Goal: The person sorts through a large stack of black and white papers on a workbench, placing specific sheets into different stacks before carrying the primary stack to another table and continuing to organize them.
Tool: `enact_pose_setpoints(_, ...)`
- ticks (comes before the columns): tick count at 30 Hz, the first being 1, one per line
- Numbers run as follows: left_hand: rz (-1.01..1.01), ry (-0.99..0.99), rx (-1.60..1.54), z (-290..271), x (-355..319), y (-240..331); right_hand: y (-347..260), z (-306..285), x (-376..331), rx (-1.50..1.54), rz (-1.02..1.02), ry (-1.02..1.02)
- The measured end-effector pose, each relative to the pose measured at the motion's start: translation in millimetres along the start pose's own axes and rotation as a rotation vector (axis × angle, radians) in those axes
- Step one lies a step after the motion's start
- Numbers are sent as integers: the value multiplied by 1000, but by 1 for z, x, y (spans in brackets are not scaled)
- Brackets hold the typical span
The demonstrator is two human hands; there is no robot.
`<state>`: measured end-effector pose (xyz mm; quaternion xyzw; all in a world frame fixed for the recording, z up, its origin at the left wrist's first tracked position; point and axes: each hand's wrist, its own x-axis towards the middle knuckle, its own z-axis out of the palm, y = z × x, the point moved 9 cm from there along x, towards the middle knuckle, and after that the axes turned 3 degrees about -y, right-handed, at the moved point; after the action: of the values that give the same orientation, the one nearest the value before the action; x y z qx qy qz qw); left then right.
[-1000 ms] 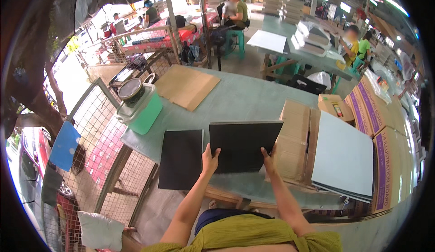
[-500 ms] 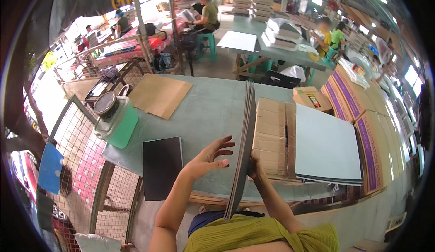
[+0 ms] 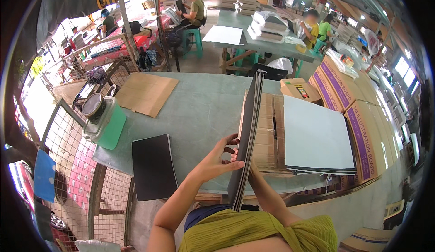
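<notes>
Up on edge at the centre of the frame stands a thin stack of black rectangular boards [image 3: 249,129], layered edges showing, and the step in hand looks like steadying those sheets. Here's the bare left hand [image 3: 214,163], wide, fingers spread, thumb seemingly against the near face; the bare right hand [image 3: 253,167] sits mostly behind the stack, so how its fingers close I cannot tell. Any next move calls, I'd judge, for keeping the edges together. Lower left, a flat black rectangular board [image 3: 153,168] lies on the grey-green table [image 3: 195,107]. The stack's far face is hidden, its sheets too tight to count, and it covers part of the brown cardboard carton [image 3: 265,134].
</notes>
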<state>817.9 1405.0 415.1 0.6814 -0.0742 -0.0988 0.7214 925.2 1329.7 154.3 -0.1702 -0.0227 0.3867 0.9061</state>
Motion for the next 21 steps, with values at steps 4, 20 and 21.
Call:
enact_pose_setpoints(4, 23, 2, 14, 4, 3, -2, 3, 5, -3, 29, 11, 27)
enact_pose_setpoints(20, 89, -37, -57, 9, -4, 7, -4, 14, -3, 0, 7, -122)
enact_pose_setpoints(21, 100, -12, -24, 2, -11, 7, 6, 41, -3, -58, 14, -174)
